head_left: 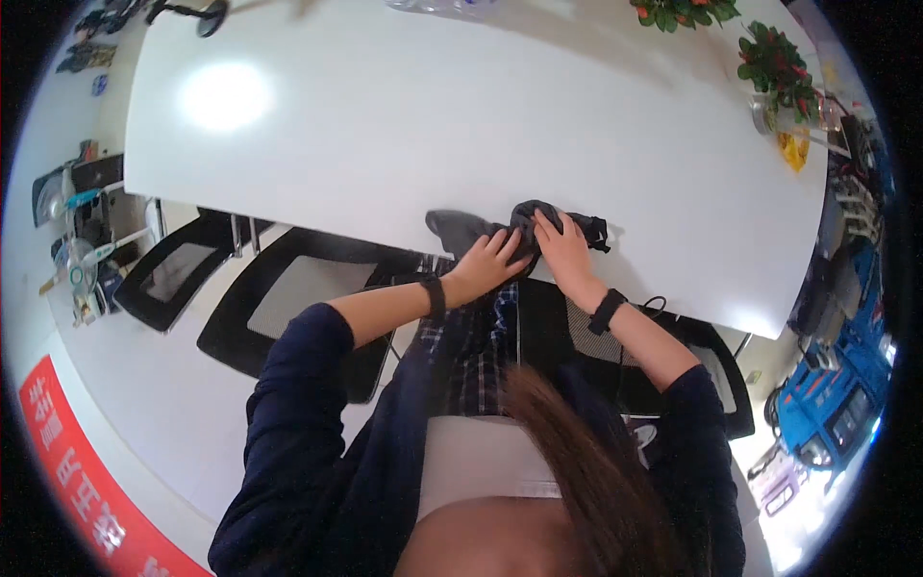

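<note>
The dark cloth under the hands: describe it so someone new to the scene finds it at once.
Start at the big white table and go to its near edge, in front of the person. The dark grey cloth lies bunched there under the left hand and right hand. It is the only dark, soft thing on the white top; the potted plants stand far right.

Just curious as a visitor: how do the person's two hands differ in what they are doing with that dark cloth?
The left hand lies over the near part of the dark garment, by the table edge; the right hand sits farther in, on the bunched middle. The left hand's fingers point up and right, the right hand's up and left. Both press on the garment, and each wrist wears a black band.
</note>
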`<action>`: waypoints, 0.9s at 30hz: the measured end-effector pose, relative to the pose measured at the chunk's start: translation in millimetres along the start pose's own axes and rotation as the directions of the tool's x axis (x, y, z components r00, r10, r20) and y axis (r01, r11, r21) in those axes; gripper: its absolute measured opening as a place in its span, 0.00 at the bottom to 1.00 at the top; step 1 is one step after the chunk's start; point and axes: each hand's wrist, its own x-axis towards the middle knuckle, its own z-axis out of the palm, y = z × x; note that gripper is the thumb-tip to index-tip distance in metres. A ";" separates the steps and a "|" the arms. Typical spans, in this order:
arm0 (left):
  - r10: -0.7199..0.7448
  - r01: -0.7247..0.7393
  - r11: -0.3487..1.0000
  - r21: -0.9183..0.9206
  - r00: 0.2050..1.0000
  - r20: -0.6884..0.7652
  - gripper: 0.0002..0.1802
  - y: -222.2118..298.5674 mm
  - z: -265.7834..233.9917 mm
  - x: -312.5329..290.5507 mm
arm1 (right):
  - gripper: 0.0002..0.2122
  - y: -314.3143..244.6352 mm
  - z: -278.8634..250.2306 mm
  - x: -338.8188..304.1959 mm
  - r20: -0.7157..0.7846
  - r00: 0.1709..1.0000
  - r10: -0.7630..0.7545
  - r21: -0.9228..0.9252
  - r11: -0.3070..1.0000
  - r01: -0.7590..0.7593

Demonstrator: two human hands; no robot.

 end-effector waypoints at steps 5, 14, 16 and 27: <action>-0.154 0.192 0.966 -0.175 0.966 0.208 0.37 7.1 -23.1 18.6 | 0.20 12.1 -9.9 16.0 0.014 0.998 -0.062 0.134 0.989 0.060; -0.156 0.160 0.893 -0.421 0.987 0.044 0.24 15.0 -90.7 -7.7 | 0.11 18.2 -57.8 19.5 0.315 0.921 -0.229 0.510 0.860 0.039; -0.244 0.204 0.891 -0.405 0.968 -0.050 0.26 27.8 -118.7 -22.2 | 0.11 6.7 -89.4 17.5 0.286 0.927 -0.241 0.473 0.877 0.082; -0.568 0.289 0.700 -0.654 0.780 -0.263 0.26 95.3 -198.6 -141.4 | 0.11 -79.0 -205.9 -20.1 0.006 0.941 -0.337 0.396 0.865 0.307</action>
